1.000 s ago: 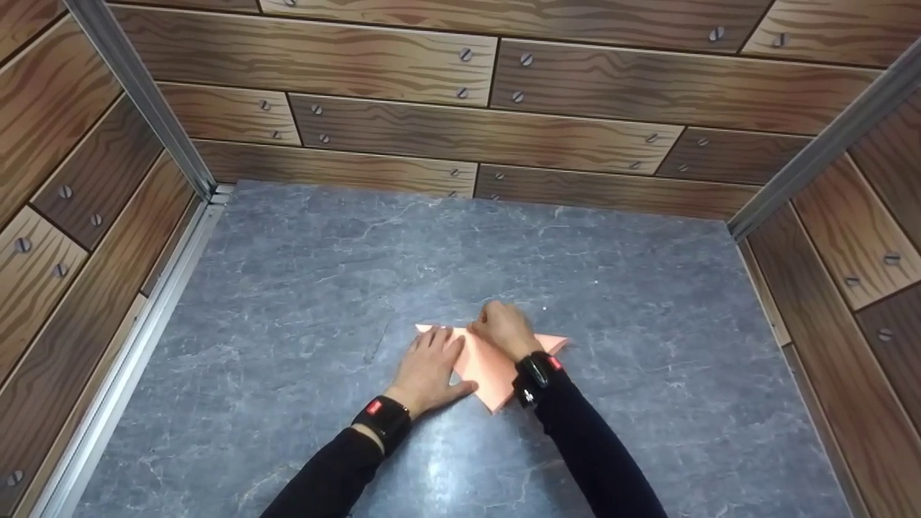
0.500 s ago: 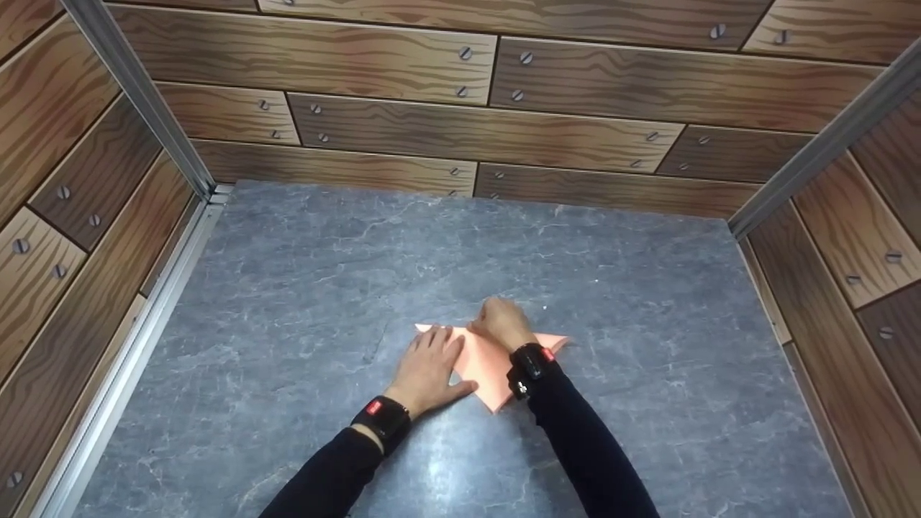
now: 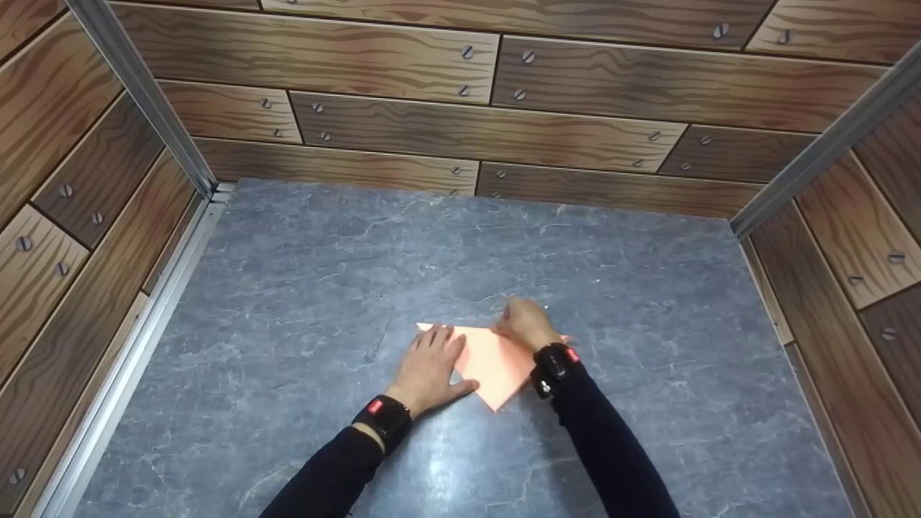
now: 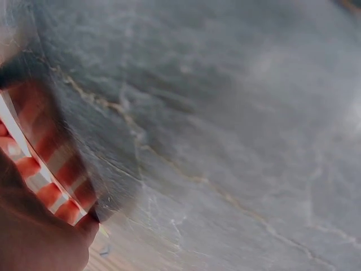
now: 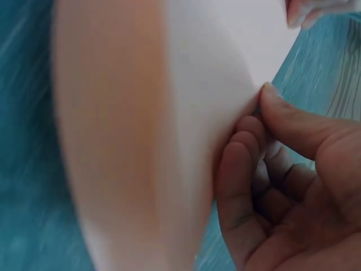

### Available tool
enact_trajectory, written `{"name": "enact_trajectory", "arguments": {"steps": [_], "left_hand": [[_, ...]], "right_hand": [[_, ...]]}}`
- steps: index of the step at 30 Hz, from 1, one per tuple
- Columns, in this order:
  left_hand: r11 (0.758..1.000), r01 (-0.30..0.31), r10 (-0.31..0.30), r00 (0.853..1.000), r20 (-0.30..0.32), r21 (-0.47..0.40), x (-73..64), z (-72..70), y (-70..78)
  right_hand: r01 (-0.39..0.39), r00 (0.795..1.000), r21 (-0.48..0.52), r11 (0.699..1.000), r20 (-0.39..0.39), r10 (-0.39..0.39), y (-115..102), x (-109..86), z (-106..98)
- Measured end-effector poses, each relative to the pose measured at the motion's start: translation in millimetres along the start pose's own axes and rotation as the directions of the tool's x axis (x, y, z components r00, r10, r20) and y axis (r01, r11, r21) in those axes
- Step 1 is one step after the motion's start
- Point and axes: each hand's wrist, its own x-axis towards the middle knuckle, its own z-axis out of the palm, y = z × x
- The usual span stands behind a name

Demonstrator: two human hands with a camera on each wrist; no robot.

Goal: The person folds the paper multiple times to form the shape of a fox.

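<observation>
A folded sheet of orange paper [image 3: 493, 363] lies on the table, one corner pointing toward the body and a long straight edge on the far side. My left hand [image 3: 428, 367] rests spread on its left part, thumb out along the near left edge. At the far edge, right of the middle, my right hand [image 3: 529, 324] pinches the paper. In the right wrist view, the thumb tip of my right hand [image 5: 293, 192] meets the paper [image 5: 118, 135] at its edge, the other fingers curled below. The left wrist view shows only part of my left hand [image 4: 45, 243].
The grey marbled table [image 3: 324, 273] extends around the paper. Wood-patterned walls [image 3: 403, 122] stand behind it and on both sides, with metal rails [image 3: 133, 93] at the corners.
My right hand has slid a little to the right along the paper's far edge, uncovering more of its middle. The left hand stays in place.
</observation>
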Motion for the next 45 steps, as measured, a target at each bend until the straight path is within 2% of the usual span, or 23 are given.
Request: {"name": "enact_trajectory", "arguments": {"steps": [9,13,21,27,33,36,38,41,43,45], "left_hand": [[1.0,0.012,-0.011,0.999,0.037,-0.016,2.8,0.8,0.5],[0.999,0.01,-0.009,1.0,0.027,-0.03,2.2,1.4,-0.2],[1.0,0.007,-0.006,1.0,0.014,-0.031,1.3,5.6,-2.3],[1.0,-0.008,0.008,1.0,-0.008,-0.025,0.7,7.0,-2.9],[0.999,-0.003,0.003,1.0,0.006,-0.034,0.0,3.7,-1.0],[1.0,-0.008,0.008,1.0,0.013,-0.027,-0.3,2.6,0.3],[1.0,-0.011,0.011,1.0,0.011,-0.012,1.3,1.6,1.1],[1.0,-0.013,0.012,1.0,0.013,0.007,0.3,-0.7,2.2],[1.0,-0.012,0.011,1.0,0.02,0.02,0.6,-3.1,3.9],[0.999,-0.011,0.01,1.0,0.028,0.032,1.9,-6.6,6.7]], "right_hand": [[-0.01,1.0,0.013,1.0,-0.017,0.011,35.6,-10.6,-20.8],[-0.011,1.0,0.004,1.0,-0.028,0.011,50.9,-13.4,-28.9],[-0.095,0.995,0.003,0.996,-0.018,0.095,82.1,-19.9,-45.7],[-0.12,0.992,0.011,0.993,-0.025,0.12,109.5,-23.1,-54.1],[-0.128,0.992,0.03,0.991,-0.015,0.129,119.6,-25.6,-57.6],[-0.069,0.994,0.056,0.996,-0.08,0.073,115.6,-26.6,-52.1],[-0.007,0.988,0.043,0.999,-0.155,0.013,105.4,-26.3,-44.0],[0.141,0.956,-0.019,0.99,-0.258,-0.141,80.6,-28.2,-23.1],[0.212,0.928,-0.088,0.973,-0.294,-0.229,62.3,-29.7,-8.6],[0.27,0.909,-0.124,0.955,-0.294,-0.295,48.5,-31.6,2.5]]}}
